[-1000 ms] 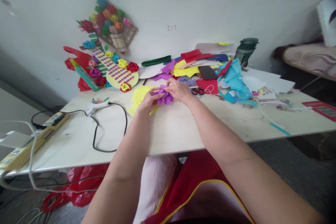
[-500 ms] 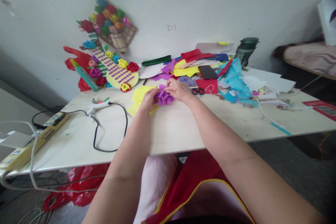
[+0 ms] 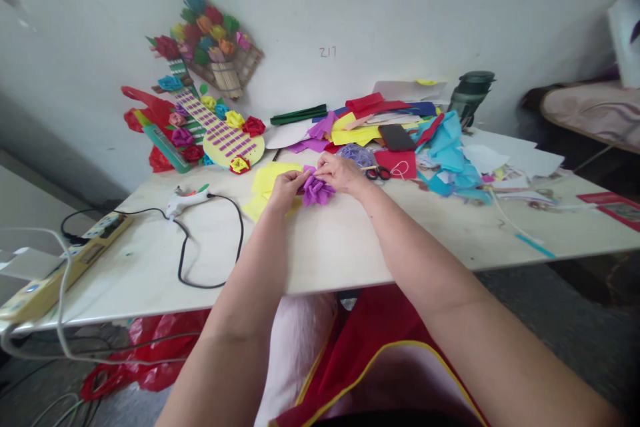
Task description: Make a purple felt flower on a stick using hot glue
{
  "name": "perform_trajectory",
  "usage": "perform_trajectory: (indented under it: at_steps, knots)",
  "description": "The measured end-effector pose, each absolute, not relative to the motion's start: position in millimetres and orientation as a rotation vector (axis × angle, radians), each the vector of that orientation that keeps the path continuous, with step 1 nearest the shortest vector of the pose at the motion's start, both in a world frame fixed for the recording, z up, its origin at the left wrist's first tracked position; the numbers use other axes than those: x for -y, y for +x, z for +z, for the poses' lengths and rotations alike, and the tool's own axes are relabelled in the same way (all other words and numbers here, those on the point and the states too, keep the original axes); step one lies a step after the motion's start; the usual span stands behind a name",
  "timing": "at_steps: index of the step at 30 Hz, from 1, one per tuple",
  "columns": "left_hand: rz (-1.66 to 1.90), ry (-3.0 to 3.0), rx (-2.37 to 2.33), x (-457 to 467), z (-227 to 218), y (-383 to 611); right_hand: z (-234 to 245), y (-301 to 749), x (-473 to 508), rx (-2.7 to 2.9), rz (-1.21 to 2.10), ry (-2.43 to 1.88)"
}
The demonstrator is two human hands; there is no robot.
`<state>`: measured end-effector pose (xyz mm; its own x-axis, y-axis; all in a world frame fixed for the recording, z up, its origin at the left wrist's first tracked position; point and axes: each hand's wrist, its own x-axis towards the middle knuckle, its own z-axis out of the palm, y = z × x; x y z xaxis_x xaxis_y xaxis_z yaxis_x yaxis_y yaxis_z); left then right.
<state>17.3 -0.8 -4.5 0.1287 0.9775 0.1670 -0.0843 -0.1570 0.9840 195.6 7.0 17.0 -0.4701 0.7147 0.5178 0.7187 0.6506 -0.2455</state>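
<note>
A purple paper flower with fringed petals sits between both hands above the pale table. My left hand pinches its left side with closed fingers. My right hand grips its upper right edge, fingers curled over the petals. A thin wooden stick pokes out to the right behind my right hand. Yellow paper sheets lie under and left of the flower.
A white glue gun with a black cord lies left of the hands. A power strip sits at the far left edge. Scissors, a heap of coloured paper, a green bottle and a paper guitar craft stand behind.
Both hands have shifted slightly on the purple flower, turning it a little. The stick end that showed left of the flower one second ago is now hidden.
</note>
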Motion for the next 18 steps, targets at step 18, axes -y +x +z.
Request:
perform_trajectory:
  at_steps: [18]
  knots:
    - [1.334, 1.389, -1.048, 2.5, -3.1, 19.5, 17.9, 194.1, -4.8, 2.269, -0.017, -1.107]
